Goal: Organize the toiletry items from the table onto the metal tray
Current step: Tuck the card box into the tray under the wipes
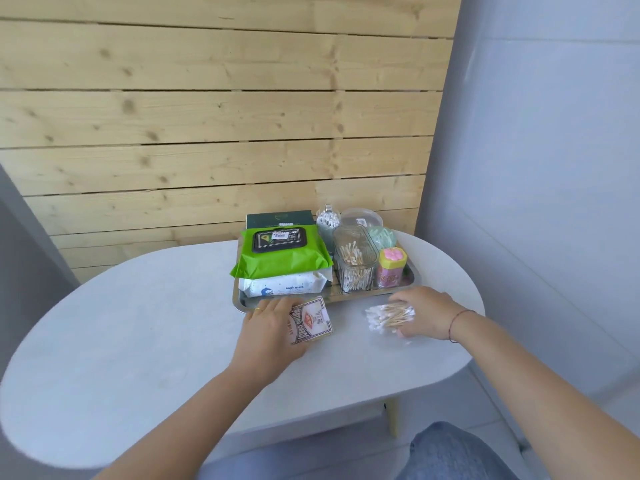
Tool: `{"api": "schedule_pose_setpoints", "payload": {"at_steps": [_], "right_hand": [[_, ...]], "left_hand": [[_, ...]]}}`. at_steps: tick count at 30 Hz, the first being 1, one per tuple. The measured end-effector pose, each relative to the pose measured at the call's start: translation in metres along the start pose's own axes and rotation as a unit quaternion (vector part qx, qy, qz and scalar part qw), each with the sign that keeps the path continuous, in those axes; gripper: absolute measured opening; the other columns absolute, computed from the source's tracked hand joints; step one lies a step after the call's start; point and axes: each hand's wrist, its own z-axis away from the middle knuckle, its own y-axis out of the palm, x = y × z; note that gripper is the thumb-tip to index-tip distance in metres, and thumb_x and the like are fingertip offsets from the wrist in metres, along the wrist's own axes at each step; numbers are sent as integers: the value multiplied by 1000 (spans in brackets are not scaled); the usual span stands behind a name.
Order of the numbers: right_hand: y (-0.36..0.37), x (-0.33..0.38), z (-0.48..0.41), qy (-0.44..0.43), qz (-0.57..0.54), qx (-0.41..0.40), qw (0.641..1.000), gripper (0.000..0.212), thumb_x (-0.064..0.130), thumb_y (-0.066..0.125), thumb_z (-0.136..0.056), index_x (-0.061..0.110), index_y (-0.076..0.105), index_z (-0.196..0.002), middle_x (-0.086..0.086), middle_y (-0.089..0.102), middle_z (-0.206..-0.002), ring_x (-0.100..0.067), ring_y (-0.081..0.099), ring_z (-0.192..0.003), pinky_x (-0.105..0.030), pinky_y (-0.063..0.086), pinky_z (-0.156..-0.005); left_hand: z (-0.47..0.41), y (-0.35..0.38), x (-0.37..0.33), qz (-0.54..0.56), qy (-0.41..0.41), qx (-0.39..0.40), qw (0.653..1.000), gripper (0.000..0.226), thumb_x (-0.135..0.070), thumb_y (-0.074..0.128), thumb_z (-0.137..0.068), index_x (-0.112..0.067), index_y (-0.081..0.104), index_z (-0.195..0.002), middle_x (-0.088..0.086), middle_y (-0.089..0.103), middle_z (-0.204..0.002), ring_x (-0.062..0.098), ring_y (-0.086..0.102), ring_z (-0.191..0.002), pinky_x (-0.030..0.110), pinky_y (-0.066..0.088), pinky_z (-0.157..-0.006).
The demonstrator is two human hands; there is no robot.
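My left hand (272,327) is closed around a card box (310,320), lifted a little off the white counter (138,341). My right hand (424,311) lies over a clear packet of cotton swabs (389,317) on the counter, fingers curled on it. Just beyond both hands sits the metal tray (242,304). Ahead of my left hand are white baby wipes (285,285) under a green wipes pack (280,252); ahead of my right, a clear swab jar (355,259) and a pink-lidded bottle (391,268).

Soft, even daylight, faint shadows on the table (145,327); wide-angle bending at the edges, slight blur throughout, corners softest.
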Motion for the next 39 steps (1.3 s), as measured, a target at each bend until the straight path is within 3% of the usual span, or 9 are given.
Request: {"api": "schedule_pose_setpoints", "payload": {"at_steps": [5,8,10,14,18,21,24,34,39], "right_hand": [[-7,38,1,-24,77,-60,995,56,42,64,-77,22,51,-128,-1,50,-128,-26,48,-119,-35,40,-97],[-9,76,-2,-57,-123,-147,980,45,32,66,-83,17,56,-124,-4,59,-115,-23,58,-104,-36,47,-90],[-4,102,-11,-80,-260,-120,955,38,27,69,-82,14,61,-118,-8,67,-99,-21,61,-89,-37,48,-84],[13,124,-38,-115,-341,-103,927,14,17,69,-83,7,66,-91,-8,59,-69,-20,50,-66,-33,40,-62],[23,129,-51,-101,-406,-115,901,17,8,68,-83,-3,68,-95,-13,63,-71,-16,54,-55,-23,50,-55],[31,133,-54,-98,-408,-149,895,18,11,68,-82,-3,69,-93,-17,63,-74,-17,55,-57,-22,52,-55],[40,137,-59,-93,-352,-190,912,32,30,62,-73,4,70,-90,-18,67,-80,-29,60,-70,-38,52,-69],[48,154,-65,-1,-341,-243,908,20,30,61,-87,16,74,-91,-3,75,-91,-23,67,-91,-38,50,-85],[49,160,-65,50,-295,-244,922,27,39,55,-89,18,73,-87,-1,74,-87,-26,65,-89,-36,48,-84]], "left_hand": [[-6,-14,21,36,22,-106,993,56,-20,78,-65,-16,57,-116,1,61,-111,27,48,-104,33,44,-85],[-11,-14,23,34,52,-141,988,61,-17,79,-65,-21,50,-118,3,57,-115,23,44,-103,26,38,-89],[-15,-11,22,29,72,-148,986,63,-17,80,-65,-23,45,-118,4,56,-115,20,41,-103,28,39,-90],[-20,-7,22,26,80,-153,985,63,-15,80,-67,-23,46,-120,0,47,-118,20,41,-104,37,51,-83],[-16,-3,33,104,13,-168,980,69,-9,80,-67,-19,45,-125,9,47,-128,23,43,-116,30,44,-92],[-5,-4,34,248,-106,-201,942,54,-2,71,-76,-9,50,-126,2,48,-118,13,54,-98,20,45,-88],[1,-7,36,294,-183,-156,925,47,2,57,-84,-10,52,-130,-2,55,-109,11,55,-87,24,43,-85],[2,-14,39,265,-222,-121,930,53,1,49,-82,-21,56,-130,-1,63,-112,17,56,-104,30,40,-93],[0,-12,37,172,-263,-69,947,58,-9,54,-83,-28,44,-137,0,58,-109,21,35,-124,33,23,-94]]}}
